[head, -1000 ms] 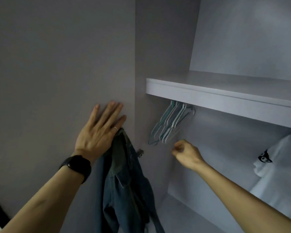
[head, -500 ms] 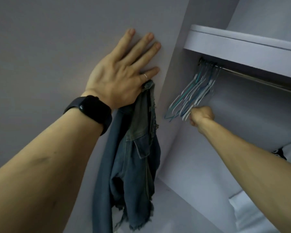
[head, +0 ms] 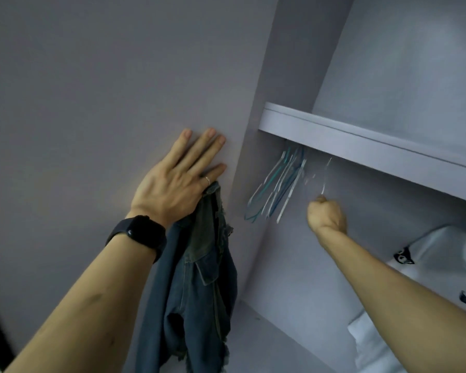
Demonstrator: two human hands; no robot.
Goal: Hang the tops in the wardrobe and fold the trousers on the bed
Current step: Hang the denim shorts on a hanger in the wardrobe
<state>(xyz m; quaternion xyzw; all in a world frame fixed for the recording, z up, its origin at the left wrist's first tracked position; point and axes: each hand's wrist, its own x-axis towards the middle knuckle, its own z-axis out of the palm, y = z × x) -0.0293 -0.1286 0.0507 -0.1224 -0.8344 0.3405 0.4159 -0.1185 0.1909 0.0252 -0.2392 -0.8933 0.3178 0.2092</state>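
Top (head: pixel 199 278) under left grip (head: pixel 172 189); hanger (head: pixel 324 185) in right grip (head: pixel 326 215)

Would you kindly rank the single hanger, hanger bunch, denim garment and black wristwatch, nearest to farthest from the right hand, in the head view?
1. single hanger: blurred, apparently gripped by the right hand.
2. hanger bunch: under the shelf, just left.
3. denim garment: farther left, below the left hand.
4. black wristwatch: farthest left, on the left wrist.
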